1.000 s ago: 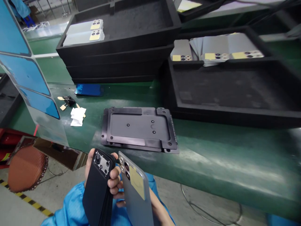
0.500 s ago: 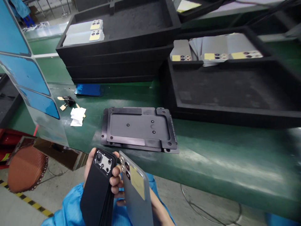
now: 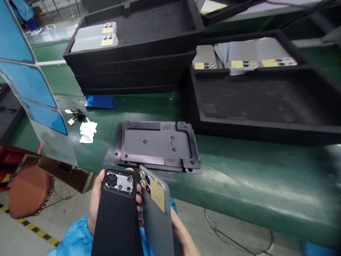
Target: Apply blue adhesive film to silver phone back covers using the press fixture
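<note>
My left hand (image 3: 96,202) is wrapped round a black phone-shaped part (image 3: 117,220), its back facing me and its silvery camera plate at the top. Fingertips curl over its right edge. Tilted on edge just to the right is a grey phone back cover (image 3: 157,224) with camera rings and a yellow sticker (image 3: 157,195). My right hand (image 3: 183,231) grips it from behind, most of its fingers hidden. Beyond both hands, a dark metal fixture (image 3: 158,142) with a phone-shaped recess lies flat on the green table.
Stacked black trays (image 3: 133,67) stand at the back, with grey covers inside. Another black tray (image 3: 266,103) with grey covers is on the right. A blue-faced phone-shaped piece (image 3: 99,102), a black clip (image 3: 78,113) and crumpled paper (image 3: 87,132) lie left. A sheet with blue panels (image 3: 34,85) rises at far left.
The black part has turned to show its back more squarely and its side edges less. The grey cover has shifted slightly up and right. The fixture and trays have stayed put.
</note>
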A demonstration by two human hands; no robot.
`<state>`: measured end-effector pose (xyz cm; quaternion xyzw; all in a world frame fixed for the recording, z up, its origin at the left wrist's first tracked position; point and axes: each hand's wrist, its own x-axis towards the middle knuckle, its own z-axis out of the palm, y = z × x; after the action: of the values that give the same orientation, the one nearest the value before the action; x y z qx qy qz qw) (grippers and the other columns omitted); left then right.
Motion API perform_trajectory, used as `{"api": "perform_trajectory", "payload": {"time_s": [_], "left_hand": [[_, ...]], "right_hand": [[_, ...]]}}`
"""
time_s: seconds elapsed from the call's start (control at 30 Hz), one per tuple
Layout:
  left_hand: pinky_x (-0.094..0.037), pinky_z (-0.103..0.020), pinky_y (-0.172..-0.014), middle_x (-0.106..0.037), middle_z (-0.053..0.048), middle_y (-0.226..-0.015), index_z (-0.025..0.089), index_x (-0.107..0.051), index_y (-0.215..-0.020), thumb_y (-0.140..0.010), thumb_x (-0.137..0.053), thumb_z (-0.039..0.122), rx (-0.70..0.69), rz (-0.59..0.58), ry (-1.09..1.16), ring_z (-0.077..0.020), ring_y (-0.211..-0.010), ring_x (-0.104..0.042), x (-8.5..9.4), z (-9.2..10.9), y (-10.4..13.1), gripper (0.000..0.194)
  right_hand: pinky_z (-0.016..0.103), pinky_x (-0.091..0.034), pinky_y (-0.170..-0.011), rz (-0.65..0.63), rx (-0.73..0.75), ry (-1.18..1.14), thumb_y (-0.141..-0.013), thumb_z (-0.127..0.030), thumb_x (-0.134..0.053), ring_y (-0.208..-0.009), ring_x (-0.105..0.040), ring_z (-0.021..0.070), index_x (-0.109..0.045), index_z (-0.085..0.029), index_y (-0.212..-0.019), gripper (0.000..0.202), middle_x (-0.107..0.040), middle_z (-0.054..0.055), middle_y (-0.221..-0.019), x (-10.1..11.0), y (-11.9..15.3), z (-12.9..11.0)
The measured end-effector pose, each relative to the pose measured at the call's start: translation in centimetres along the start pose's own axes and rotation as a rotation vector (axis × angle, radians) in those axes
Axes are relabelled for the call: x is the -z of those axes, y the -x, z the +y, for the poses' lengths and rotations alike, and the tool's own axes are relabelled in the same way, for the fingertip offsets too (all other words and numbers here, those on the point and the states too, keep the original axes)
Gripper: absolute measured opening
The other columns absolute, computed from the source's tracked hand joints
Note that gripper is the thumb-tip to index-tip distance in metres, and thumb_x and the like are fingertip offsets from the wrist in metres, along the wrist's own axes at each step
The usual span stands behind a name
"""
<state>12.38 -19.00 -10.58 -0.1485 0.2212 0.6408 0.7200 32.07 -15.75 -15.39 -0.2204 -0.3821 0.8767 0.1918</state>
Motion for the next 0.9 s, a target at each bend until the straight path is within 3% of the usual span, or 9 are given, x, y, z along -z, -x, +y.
{"api": "perform_trajectory", "payload": {"time_s": [0.17,0.3,0.43,0.57,0.73,0.9], "left_hand": [[-0.058,-0.038,-0.071,-0.078,-0.013,-0.102,0.023,-0.073,-0.122,-0.082,-0.068,0.061,-0.052,0.089,-0.045,-0.0262,-0.082,-0.074,-1.0,-0.6,0.6,0.055],[-0.061,-0.038,-0.073,-0.079,-0.015,-0.105,0.021,-0.072,-0.122,-0.083,-0.072,0.054,-0.155,0.215,-0.094,-0.0252,-0.083,-0.075,-1.8,-1.0,1.3,0.052],[-0.061,-0.039,-0.075,-0.080,-0.014,-0.105,0.021,-0.072,-0.119,-0.077,-0.081,0.050,-0.247,0.300,-0.148,-0.0261,-0.084,-0.077,-2.4,-1.2,1.6,0.052],[-0.061,-0.035,-0.073,-0.081,-0.011,-0.101,0.021,-0.072,-0.118,-0.076,-0.083,0.047,-0.266,0.284,-0.162,-0.0244,-0.080,-0.077,-2.5,-1.2,1.4,0.051],[-0.059,-0.035,-0.083,-0.080,-0.013,-0.110,0.019,-0.071,-0.122,-0.079,-0.080,0.046,-0.318,0.258,-0.204,-0.0246,-0.090,-0.077,-2.3,-1.4,1.1,0.051],[-0.059,-0.037,-0.087,-0.079,-0.015,-0.114,0.020,-0.073,-0.123,-0.081,-0.076,0.047,-0.303,0.143,-0.202,-0.0253,-0.096,-0.076,-1.9,-1.2,1.0,0.050]], "right_hand": [[0.046,-0.049,-0.109,0.019,-0.057,-0.058,-0.071,-0.073,-0.077,-0.137,-0.055,0.0376,-0.048,-0.032,-0.145,0.090,-0.050,0.013,-0.155,-0.4,-0.9,-1.5],[0.044,-0.046,-0.111,0.063,-0.155,-0.002,-0.062,-0.078,-0.079,-0.143,-0.048,0.0384,-0.050,-0.030,-0.144,0.099,-0.053,0.012,-0.154,-1.3,-1.1,-3.4],[0.044,-0.050,-0.107,0.073,-0.152,0.001,-0.063,-0.078,-0.079,-0.142,-0.048,0.0396,-0.049,-0.025,-0.145,0.102,-0.056,0.016,-0.150,-1.5,-1.3,-3.2],[0.042,-0.050,-0.107,0.089,-0.151,0.031,-0.064,-0.077,-0.079,-0.142,-0.049,0.0385,-0.047,-0.024,-0.145,0.102,-0.055,0.017,-0.151,-1.1,-1.2,-2.5],[0.043,-0.048,-0.109,0.097,-0.148,0.055,-0.066,-0.077,-0.077,-0.146,-0.044,0.0379,-0.048,-0.027,-0.144,0.097,-0.053,0.013,-0.153,-0.6,-1.1,-2.2],[0.046,-0.048,-0.110,0.094,-0.151,0.055,-0.065,-0.076,-0.079,-0.145,-0.044,0.0403,-0.048,-0.026,-0.145,0.099,-0.051,0.015,-0.155,-0.6,-1.0,-2.1]]}}
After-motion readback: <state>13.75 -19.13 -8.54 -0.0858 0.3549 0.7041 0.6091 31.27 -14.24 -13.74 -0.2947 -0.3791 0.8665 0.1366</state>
